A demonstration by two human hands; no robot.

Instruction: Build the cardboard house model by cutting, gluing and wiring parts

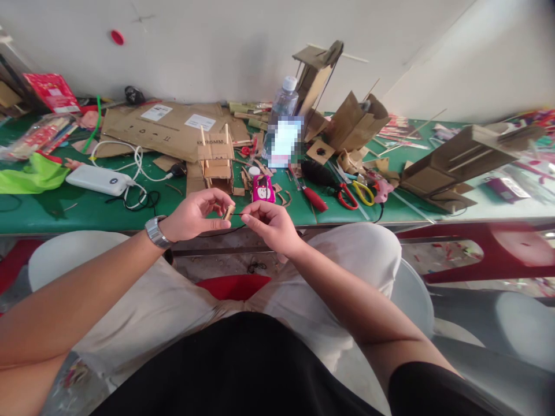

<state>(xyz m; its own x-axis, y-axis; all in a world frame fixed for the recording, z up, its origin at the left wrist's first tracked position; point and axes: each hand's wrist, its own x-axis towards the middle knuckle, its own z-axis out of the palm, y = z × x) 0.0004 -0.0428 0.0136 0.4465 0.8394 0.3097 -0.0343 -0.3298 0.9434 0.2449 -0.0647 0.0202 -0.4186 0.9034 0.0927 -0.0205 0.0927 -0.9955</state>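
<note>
Between the thumb and fingers of my left hand (195, 215) is a small tan piece (229, 212), cardboard or wood; I cannot tell which. A thin black cord (237, 214) runs from that piece to the pinched fingertips of my right hand (272, 227). Both hands hover over the table's front edge, a short gap apart. Just behind them stands a small cardboard structure (215, 159) with wooden sticks poking up. A pink bottle (263, 189) with a white cap stands beyond my right fingers.
On the green table (39, 216), a white power bank (97, 180) with cables sits left. Rightward lie a red-handled screwdriver (313, 197), red scissors (347, 197), yellow-handled pliers (363, 193) and a pink glue gun (382, 188). Behind are a water bottle (281, 107) and a tall cardboard model (459, 162).
</note>
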